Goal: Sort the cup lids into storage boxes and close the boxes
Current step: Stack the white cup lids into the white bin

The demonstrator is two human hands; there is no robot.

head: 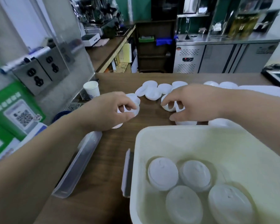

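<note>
An open cream storage box (176, 138) stands at the front right of the wooden counter, with several white cup lids (162, 173) lying in its bottom. My left hand (107, 110) grips a white lid (133, 101) left of the box's far edge. My right hand (199, 104) pinches another white lid (167, 106) just beyond the box. More loose white lids (152, 92) lie scattered across the counter behind both hands.
A clear box lid (78, 165) lies on the counter left of the box, and a narrow one (127, 172) leans beside its wall. A paper cup (91, 89) stands far left near a socket panel (39, 71). A green QR sign (18, 110) is at left.
</note>
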